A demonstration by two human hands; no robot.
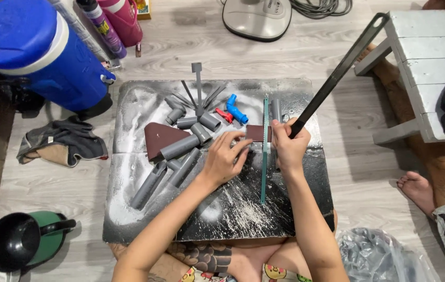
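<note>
Right hand [289, 148]: fingers closed on the black hacksaw [337, 73] handle, frame rising toward 1 o'clock. Left hand [224, 159]: fingers pressing the short grey pipe [254, 148] at board [306, 209] centre, just beside the blade.

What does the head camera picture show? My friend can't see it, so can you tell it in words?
A person sitting on the floor holds a hacksaw in the right hand while the left hand steadies a small piece on a dusty dark board. Grey pipe pieces and a blue fitting lie on it; a blue cooler stands nearby.
</note>
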